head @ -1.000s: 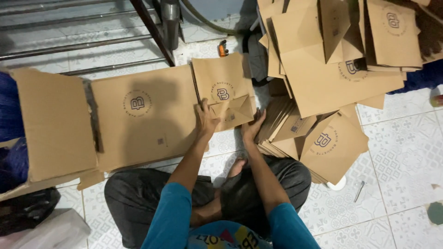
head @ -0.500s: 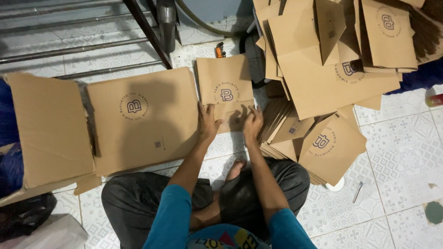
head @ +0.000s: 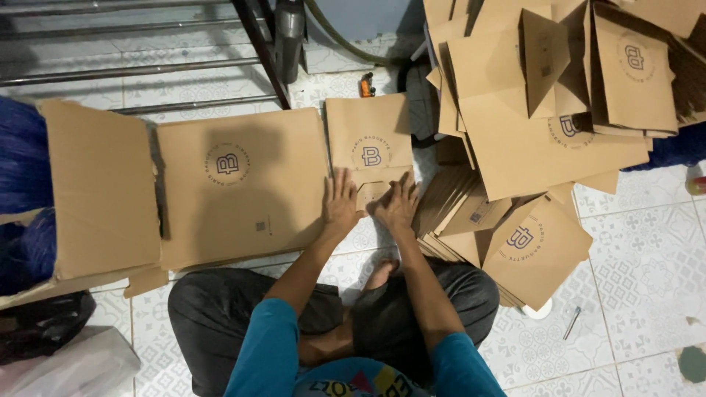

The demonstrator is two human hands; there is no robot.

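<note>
I sit cross-legged on a tiled floor. A small brown cardboard box with a round printed mark lies flat in front of me. My left hand presses palm-down on its near left edge. My right hand presses flat on its folded near flap, fingers spread. Both hands rest on the cardboard without gripping it.
A large flat carton lies to the left, with another open carton beyond it. A heap of flat boxes fills the upper right, and a fanned stack lies by my right knee. A metal ladder stands behind.
The raised flap I was holding has been folded down. Both hands now lie flat on the box, which sits squarer on the floor.
</note>
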